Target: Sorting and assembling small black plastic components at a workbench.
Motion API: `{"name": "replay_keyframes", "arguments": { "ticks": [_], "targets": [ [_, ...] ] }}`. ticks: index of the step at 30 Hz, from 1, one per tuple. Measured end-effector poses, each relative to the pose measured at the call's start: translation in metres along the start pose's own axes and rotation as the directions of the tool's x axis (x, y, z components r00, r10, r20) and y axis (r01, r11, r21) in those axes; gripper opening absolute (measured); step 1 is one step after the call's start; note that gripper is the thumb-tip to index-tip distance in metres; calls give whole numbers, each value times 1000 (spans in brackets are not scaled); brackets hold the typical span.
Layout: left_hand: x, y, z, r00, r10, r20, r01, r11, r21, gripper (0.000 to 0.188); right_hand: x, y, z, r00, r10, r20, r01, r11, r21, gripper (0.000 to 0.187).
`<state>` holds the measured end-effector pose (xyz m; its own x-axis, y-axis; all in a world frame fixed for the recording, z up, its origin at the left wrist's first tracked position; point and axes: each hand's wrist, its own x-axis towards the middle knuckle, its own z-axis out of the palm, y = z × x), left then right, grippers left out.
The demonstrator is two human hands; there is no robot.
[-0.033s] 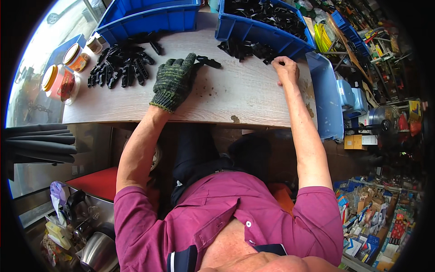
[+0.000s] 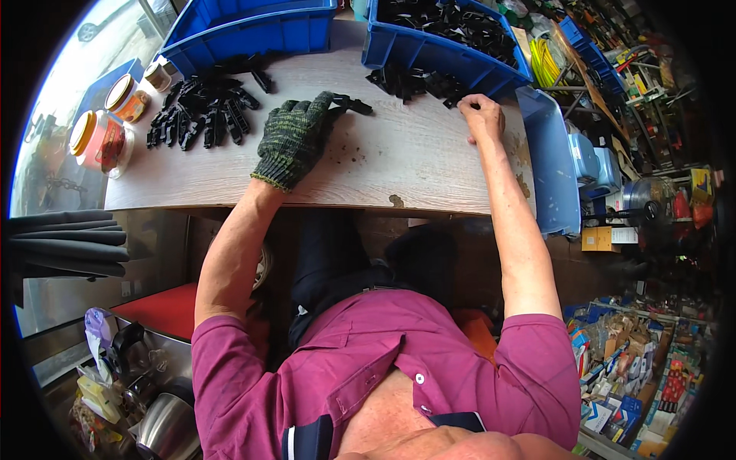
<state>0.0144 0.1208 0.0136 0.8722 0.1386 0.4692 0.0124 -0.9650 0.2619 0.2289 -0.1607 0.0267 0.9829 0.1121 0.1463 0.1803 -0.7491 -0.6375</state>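
A person in a purple short-sleeved shirt sits at a pale wood-grain table (image 2: 414,157), seen from above, both forearms reaching across it. The left hand (image 2: 291,139), in a knitted glove of mottled dark green and black, has its thumb and forefinger pinched on a small black part (image 2: 354,105). That part lies at the fingertips, mostly outside the grip: its near end is hidden by the glove, and its free end points right and slightly toward the person, just above or on the tabletop. It is slim, longer than it is wide, dark all over, with an uneven, notched outline; finer detail is too small to make out. The bare right hand (image 2: 484,121) is curled, thumb and fingers drawn close together, its fingertips at the right edge of a loose heap of similar black pieces (image 2: 410,82); whether it grips one of them cannot be told. Behind this heap stands a blue bin (image 2: 410,52) filled with more black pieces. To the left of the glove, a spread-out pile of black parts (image 2: 201,113) lies in front of a second blue bin (image 2: 249,37), beside lidded jars (image 2: 100,142) at the table's left edge.
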Motion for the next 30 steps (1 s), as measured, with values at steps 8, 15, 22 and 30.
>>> {"name": "replay_keyframes", "arguments": {
  "ticks": [8, 15, 22, 30],
  "targets": [
    [3, -4, 0, 998, 62, -7, -61, 994, 86, 13, 1, 8, -1, 999, 19, 46, -21, 999, 43, 18],
    [0, 2, 3, 994, -79, -75, 76, 996, -50, 24, 0, 24, -7, 991, 96, 95, -117, 960, 255, 21],
    [-9, -5, 8, 992, 117, -48, -124, 832, -541, 26, -16, 24, -8, 967, 185, 173, -247, 844, 476, 24],
    [-1, 21, -9, 980, 178, 94, -175, 984, -37, 40, -24, 21, -11, 960, 232, 157, -280, 825, 490, 21]
  ]
}}
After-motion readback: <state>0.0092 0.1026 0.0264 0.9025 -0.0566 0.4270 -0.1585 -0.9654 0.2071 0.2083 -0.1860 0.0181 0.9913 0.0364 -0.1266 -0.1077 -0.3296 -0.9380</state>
